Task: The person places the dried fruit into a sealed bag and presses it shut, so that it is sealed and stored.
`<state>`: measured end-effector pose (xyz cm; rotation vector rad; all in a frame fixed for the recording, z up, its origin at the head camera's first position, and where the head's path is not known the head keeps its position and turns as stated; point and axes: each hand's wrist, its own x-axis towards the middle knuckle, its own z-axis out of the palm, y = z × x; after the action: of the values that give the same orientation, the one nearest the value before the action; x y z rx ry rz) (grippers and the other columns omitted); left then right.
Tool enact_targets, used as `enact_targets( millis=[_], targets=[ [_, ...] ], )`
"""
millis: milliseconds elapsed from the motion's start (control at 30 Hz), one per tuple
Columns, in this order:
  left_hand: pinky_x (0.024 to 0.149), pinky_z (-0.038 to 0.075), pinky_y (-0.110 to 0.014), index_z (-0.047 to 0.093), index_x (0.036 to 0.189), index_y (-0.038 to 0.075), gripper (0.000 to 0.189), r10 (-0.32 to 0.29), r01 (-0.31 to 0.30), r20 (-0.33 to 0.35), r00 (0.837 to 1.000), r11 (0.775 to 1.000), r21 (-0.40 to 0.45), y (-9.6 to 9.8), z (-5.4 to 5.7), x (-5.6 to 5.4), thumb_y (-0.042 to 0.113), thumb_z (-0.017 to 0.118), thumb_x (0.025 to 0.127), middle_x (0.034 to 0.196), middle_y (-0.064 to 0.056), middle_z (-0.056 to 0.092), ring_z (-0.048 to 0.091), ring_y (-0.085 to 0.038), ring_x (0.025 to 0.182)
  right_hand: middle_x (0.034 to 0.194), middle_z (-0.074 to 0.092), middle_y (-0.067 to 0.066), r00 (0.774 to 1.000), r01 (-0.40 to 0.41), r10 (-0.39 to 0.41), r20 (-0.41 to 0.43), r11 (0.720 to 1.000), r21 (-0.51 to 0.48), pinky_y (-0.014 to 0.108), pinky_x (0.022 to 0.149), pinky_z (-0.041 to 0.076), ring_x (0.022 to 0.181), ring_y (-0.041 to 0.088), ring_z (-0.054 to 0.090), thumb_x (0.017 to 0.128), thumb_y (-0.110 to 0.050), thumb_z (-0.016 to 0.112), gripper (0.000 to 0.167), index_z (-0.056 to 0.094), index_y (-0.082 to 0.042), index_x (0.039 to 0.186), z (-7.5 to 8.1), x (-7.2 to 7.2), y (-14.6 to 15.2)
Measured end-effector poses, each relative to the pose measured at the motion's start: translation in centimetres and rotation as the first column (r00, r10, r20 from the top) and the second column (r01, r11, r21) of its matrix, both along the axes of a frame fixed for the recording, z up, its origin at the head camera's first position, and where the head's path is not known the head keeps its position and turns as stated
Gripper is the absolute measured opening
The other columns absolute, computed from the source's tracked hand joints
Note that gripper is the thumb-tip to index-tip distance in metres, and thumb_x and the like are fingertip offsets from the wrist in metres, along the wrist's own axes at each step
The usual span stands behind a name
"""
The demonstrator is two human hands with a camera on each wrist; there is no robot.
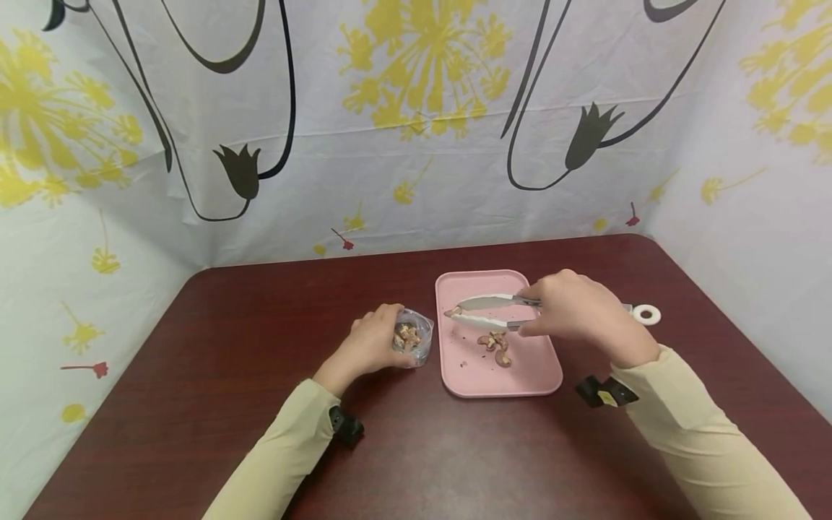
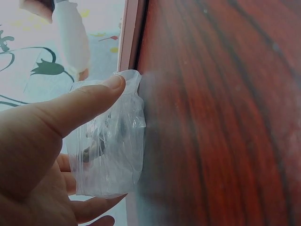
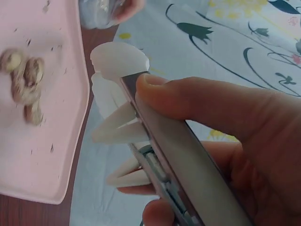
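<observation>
My left hand (image 1: pixel 370 338) curls round the side of a clear plastic bag (image 2: pixel 120 150) that stands on the table, its thumb at the rim. Brown sliced pieces (image 1: pixel 407 336), like dried mushroom, fill the bag's lower part in the head view. My right hand (image 1: pixel 578 310) grips metal tongs (image 3: pixel 188 155) with white tips, held over a pink tray (image 1: pixel 546 372). At the tips of the tongs, toward the bag, sits one small brown piece (image 1: pixel 453 312). Several more mushroom slices (image 1: pixel 497 347) lie on the tray below the tongs.
The tray rests on a dark red wood table (image 1: pixel 195 375), just right of the bag. Dark crumbs are scattered on the tray. The white ring end (image 1: pixel 646 315) of the tongs sticks out beyond my right hand. A flower-patterned sheet (image 1: pixel 416 195) hangs behind the table and at its sides.
</observation>
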<state>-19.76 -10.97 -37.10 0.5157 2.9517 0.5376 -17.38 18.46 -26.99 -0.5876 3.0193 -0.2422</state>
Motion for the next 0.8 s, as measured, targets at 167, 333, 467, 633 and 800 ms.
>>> enact_targets(
  millis=[167,333,467,633,800],
  targets=[
    [0.096,0.037,-0.048,0.039,0.139,0.003,0.097,0.002,-0.002,0.003,1.000,1.000,0.007,0.0,0.2,0.1,0.043,0.086,0.065,0.130,-0.013,0.051,0.050,-0.030,0.111,0.063,0.056,-0.007,0.999,-0.047,0.047,-0.020,0.999,-0.020,0.030,0.054,0.039,0.059,0.012,0.048,0.067,-0.027,0.076,0.030,0.073,-0.021,0.096,0.1,0.3,-1.0],
    [0.097,0.037,-0.049,0.039,0.140,0.003,0.097,0.002,-0.002,0.007,1.000,1.000,0.014,0.1,0.4,0.2,0.042,0.086,0.065,0.130,-0.013,0.051,0.050,-0.030,0.112,0.063,0.056,-0.007,0.998,-0.065,0.064,-0.027,0.998,-0.026,0.031,0.055,0.040,0.060,0.013,0.047,0.066,-0.030,0.077,0.032,0.073,-0.022,0.096,0.1,0.6,-2.1],
    [0.097,0.037,-0.049,0.039,0.140,0.003,0.097,-0.004,0.004,0.003,1.000,1.000,0.013,0.1,0.4,0.2,0.042,0.086,0.066,0.131,-0.013,0.051,0.050,-0.031,0.113,0.064,0.055,-0.008,0.998,-0.068,0.067,-0.014,0.997,-0.039,0.030,0.054,0.038,0.059,0.012,0.046,0.066,-0.030,0.078,0.023,0.071,-0.026,0.088,0.1,0.7,-2.9],
    [0.096,0.037,-0.049,0.040,0.139,0.002,0.095,-0.006,0.006,0.000,1.000,1.000,0.016,0.1,0.3,0.2,0.041,0.086,0.066,0.130,-0.013,0.052,0.051,-0.030,0.112,0.062,0.055,-0.010,0.997,-0.070,0.070,0.010,0.997,-0.026,0.031,0.053,0.038,0.060,0.012,0.048,0.067,-0.029,0.079,0.017,0.067,-0.028,0.079,0.0,0.6,-3.9],
    [0.095,0.038,-0.049,0.041,0.138,0.003,0.094,-0.009,0.009,-0.003,1.000,1.000,0.023,0.0,0.3,0.2,0.040,0.086,0.066,0.129,-0.013,0.052,0.051,-0.031,0.111,0.062,0.057,-0.013,0.996,-0.079,0.080,0.027,0.997,-0.012,0.031,0.053,0.041,0.063,0.010,0.051,0.068,-0.028,0.079,0.016,0.067,-0.028,0.079,-0.3,0.4,-5.0]
  ],
)
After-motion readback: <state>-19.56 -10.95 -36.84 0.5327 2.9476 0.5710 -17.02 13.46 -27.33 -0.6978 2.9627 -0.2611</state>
